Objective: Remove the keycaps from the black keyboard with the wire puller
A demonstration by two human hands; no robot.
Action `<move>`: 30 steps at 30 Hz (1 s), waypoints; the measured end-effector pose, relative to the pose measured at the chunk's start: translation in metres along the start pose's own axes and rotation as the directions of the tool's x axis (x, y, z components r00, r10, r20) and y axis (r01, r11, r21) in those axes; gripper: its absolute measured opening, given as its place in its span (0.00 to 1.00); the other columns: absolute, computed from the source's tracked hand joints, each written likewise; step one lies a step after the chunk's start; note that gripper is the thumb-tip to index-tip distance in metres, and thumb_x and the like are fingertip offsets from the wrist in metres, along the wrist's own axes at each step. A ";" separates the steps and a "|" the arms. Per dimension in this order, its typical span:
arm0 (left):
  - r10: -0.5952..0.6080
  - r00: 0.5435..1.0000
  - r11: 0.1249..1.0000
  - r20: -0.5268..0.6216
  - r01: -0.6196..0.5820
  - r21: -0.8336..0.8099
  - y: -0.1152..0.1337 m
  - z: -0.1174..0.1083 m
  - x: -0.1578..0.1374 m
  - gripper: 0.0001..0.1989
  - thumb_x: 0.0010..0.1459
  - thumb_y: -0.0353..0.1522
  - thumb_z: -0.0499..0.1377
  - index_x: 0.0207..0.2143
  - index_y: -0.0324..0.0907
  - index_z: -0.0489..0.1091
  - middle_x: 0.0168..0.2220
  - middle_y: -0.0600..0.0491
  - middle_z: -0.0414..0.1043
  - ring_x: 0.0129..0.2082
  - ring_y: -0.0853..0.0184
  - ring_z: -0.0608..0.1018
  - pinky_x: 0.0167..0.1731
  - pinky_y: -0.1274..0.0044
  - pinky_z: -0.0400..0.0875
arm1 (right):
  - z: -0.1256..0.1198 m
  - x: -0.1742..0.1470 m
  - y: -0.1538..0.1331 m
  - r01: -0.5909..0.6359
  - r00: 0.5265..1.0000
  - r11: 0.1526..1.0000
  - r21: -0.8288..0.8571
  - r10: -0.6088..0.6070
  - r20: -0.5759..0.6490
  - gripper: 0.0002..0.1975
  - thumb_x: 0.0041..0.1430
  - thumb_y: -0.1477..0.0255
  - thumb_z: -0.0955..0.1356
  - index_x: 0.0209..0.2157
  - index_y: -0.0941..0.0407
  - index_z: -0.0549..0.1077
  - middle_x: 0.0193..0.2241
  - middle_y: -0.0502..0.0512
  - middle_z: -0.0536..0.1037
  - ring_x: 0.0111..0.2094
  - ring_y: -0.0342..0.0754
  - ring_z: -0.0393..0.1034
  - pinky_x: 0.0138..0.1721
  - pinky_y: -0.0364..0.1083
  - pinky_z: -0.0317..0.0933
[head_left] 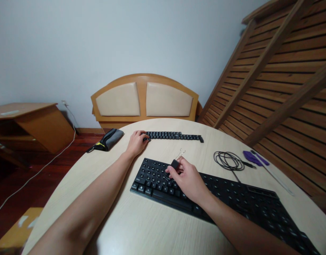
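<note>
The person's left hand (136,142), fingers loosely curled, sits at one end of a row of black keycaps (176,136); whether it grips one cannot be told. The right hand (188,177) pinches a small black-and-wire tool (175,163) between thumb and fingertips, above the keyboard (232,194), which lies beneath it on the table (141,226). A coiled cable (228,167) lies beyond and right of that hand.
</note>
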State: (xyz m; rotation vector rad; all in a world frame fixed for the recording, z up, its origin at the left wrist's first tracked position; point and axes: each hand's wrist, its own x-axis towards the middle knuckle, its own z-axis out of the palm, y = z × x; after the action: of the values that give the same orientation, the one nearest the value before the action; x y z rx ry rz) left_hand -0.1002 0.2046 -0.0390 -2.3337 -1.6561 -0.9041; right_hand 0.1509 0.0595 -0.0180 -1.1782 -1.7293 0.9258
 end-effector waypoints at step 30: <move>0.115 0.941 0.964 0.317 -0.028 -0.266 0.129 -0.060 -0.084 0.15 0.64 0.28 0.50 0.53 0.36 0.64 0.51 0.39 0.72 0.51 0.58 0.75 0.52 0.66 0.70 | -0.016 0.004 -0.023 -0.043 0.999 0.995 0.088 0.042 0.009 0.10 0.60 0.67 0.66 0.43 0.51 0.65 0.32 0.51 0.79 0.27 0.47 0.77 0.29 0.44 0.68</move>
State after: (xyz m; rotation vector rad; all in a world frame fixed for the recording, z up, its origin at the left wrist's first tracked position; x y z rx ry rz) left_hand -0.0259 0.0606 -0.0072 -2.8379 -1.6345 -0.7894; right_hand 0.1568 0.0590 0.0095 -1.1588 -1.6576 1.0232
